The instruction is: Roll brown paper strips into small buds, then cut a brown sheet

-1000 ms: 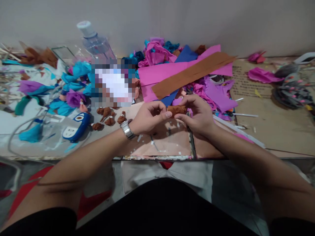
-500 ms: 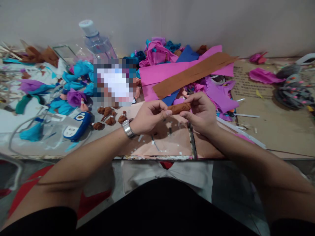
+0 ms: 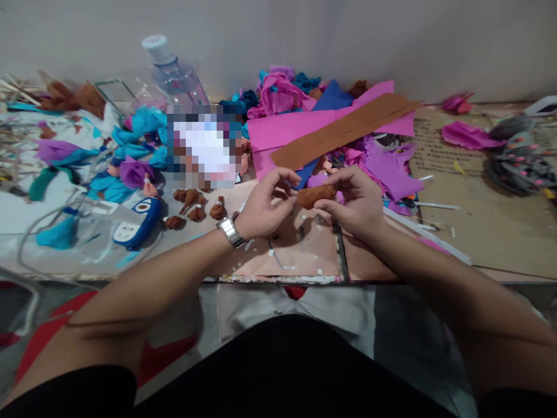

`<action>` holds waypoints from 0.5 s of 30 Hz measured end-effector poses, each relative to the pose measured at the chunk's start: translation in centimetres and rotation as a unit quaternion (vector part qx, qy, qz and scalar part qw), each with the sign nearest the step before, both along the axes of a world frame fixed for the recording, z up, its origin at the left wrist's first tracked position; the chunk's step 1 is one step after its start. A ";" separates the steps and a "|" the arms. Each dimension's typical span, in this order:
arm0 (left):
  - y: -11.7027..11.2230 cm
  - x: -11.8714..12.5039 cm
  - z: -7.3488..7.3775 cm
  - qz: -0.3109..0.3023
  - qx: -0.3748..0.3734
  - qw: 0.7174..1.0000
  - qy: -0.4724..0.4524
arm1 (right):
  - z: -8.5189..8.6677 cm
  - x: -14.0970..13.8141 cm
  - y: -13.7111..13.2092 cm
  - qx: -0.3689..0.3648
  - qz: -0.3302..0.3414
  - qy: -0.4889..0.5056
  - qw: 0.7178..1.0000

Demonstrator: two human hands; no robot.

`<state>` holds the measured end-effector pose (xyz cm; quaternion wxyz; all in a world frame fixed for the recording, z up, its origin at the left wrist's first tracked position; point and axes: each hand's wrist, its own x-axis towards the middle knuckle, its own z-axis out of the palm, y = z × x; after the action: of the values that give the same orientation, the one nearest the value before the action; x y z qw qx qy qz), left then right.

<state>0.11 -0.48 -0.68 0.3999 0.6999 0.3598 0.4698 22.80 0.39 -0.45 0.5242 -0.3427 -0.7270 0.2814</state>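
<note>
A short piece of rolled brown crepe paper [image 3: 314, 197] is pinched between the thumb and fingers of my right hand [image 3: 360, 200], above the table's front part. My left hand [image 3: 266, 208] is at the roll's left end with its thumb and fingers parted; whether a fingertip still touches the paper I cannot tell. Beyond both hands, a long brown crepe paper strip [image 3: 335, 130] lies slantwise over pink sheets [image 3: 278, 134]. Several small tied brown paper bundles [image 3: 196, 213] rest to the left of my left hand.
A blue and white power socket [image 3: 138, 223] with a cable sits at the left. Behind it stand a clear bottle [image 3: 178, 78] and turquoise paper pieces [image 3: 148, 120]. Purple scraps [image 3: 394, 168] and a cardboard sheet [image 3: 491, 220] lie on the right, near dark netting [image 3: 517, 168].
My left fingers have spread and come away from their pinch on the roll's left end. My right hand keeps its hold, and the roll's left end now tilts slightly lower.
</note>
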 end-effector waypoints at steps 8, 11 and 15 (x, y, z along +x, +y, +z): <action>-0.6 0.1 0.0 -0.082 0.144 0.960 0.224 | 0.8 -0.2 -0.5 0.004 0.037 -0.094 0.995; -0.7 0.4 -0.4 -0.117 0.127 0.956 0.239 | 0.7 -0.3 -0.6 0.006 0.051 -0.114 0.992; -0.8 0.5 -0.5 -0.151 0.099 0.952 0.247 | 0.6 -0.3 -0.7 0.021 0.071 -0.140 0.987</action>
<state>0.57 -1.24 -1.21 0.2934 0.8765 0.2891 0.2493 22.46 -0.34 0.19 0.4033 -0.3153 -0.8212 0.2521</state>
